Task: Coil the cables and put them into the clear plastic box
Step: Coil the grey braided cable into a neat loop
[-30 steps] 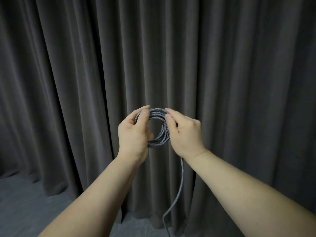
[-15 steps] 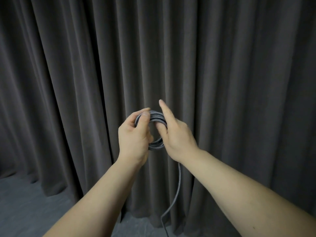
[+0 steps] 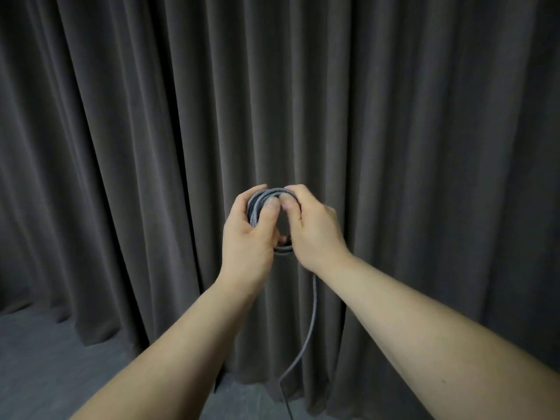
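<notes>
I hold a grey braided cable wound into a small coil of several loops, at chest height in front of a dark curtain. My left hand grips the coil's left side, thumb across the loops. My right hand pinches the coil's top right, with its fingers curled over the strands. A loose tail of the cable hangs from below my right hand down toward the floor. The clear plastic box is not in view.
A dark grey pleated curtain fills the whole background. Grey floor shows at the lower left and under the curtain hem.
My right hand's raised forefinger has come down and now pinches the top of the coil. The coil looks tighter and smaller, with my hands closer together.
</notes>
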`<state>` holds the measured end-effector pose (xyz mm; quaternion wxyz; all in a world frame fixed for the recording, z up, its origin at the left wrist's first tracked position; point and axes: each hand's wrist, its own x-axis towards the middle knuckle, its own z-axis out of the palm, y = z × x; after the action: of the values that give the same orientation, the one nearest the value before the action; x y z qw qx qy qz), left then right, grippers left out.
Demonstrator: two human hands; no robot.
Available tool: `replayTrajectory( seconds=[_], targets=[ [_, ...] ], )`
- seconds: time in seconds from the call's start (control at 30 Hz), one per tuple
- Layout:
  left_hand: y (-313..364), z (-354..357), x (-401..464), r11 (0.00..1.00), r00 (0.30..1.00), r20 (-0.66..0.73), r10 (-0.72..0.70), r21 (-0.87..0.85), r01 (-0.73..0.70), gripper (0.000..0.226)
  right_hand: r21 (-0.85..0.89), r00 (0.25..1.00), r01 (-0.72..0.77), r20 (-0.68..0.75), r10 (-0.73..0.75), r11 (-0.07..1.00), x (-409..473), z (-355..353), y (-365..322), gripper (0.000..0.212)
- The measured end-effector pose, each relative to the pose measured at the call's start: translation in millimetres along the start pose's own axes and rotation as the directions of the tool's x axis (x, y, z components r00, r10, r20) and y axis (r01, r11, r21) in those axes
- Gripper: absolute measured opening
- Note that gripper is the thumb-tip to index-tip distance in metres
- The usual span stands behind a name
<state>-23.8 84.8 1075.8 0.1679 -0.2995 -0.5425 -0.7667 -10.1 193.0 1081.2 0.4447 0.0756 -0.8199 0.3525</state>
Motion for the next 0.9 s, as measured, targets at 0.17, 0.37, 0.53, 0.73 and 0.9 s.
replayTrajectory(
  seconds=[0.17,0.37,0.53,0.73,0.9],
  targets=[
    [-0.8,-0.7,6.4,0.998,0.997,-0.077,-0.012,-0.068,0.007,0.014,0.622,0.942,-0.312,0.101,0.321,0.718,-0.7,2.9,-9.6,0.030],
    [-6.9,1.3,1.8,1.000,0.997,-0.083,0.005,0.009,-0.004,0.013,0.815,0.764,-0.540,0.372,0.528,0.207,-6.0,-1.5,-19.8,0.037],
    [-17.0,-8.8,6.7,0.990,0.992,-0.121,0.034,0.137,-0.018,0.014,0.823,0.835,-0.487,0.341,0.433,0.292,-11.6,1.1,-20.8,0.051],
    [-16.3,-7.9,6.3,0.979,0.989,-0.132,0.064,0.200,-0.037,0.014,0.684,0.899,-0.367,0.086,0.430,0.630,-15.9,13.7,-25.4,0.032],
    [-11.4,-3.7,4.6,0.972,0.989,-0.123,0.088,0.229,-0.058,0.015,0.634,0.900,-0.300,-0.060,0.431,0.713,-10.5,18.5,-19.7,0.040]
  ],
)
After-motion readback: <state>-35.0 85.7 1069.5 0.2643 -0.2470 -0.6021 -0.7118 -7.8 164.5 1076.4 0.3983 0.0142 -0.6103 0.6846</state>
